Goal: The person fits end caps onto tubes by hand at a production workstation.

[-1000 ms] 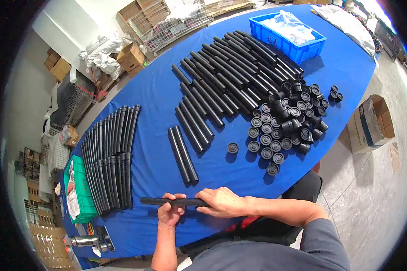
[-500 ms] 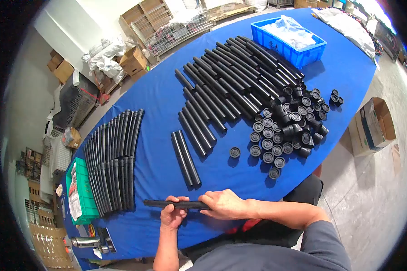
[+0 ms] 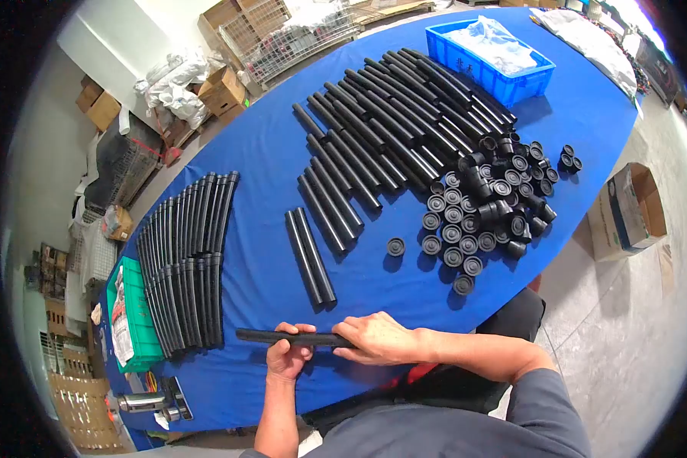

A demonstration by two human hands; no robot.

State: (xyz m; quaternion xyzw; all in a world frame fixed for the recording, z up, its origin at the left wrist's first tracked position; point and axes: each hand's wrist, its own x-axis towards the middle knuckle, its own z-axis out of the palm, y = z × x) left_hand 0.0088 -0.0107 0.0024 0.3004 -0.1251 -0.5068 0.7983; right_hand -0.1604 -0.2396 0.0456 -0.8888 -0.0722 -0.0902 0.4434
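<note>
A: Item held?

B: One black tube, at the near edge of the blue worktop. Long axis level, running 9 to 3 o'clock; free end points to 9 o'clock.

A: Hands?

B: Left hand closed around the tube from beneath, fingers curled over its top. Right hand closed over the 3 o'clock end, covering it.

A: Surroundings on the worktop?

B: At 12 o'clock of the hands, a pair of loose tubes. Further toward 12 o'clock, a large stock of straight tubes. At 1 o'clock, a heap of round black caps. At 10 o'clock, a row of finished tubes. Blue bin at the far end; green crate at 9 o'clock.

A: Room?

B: Cardboard boxes and wire racks beyond the worktop; one carton on the grey floor at 3 o'clock.
</note>
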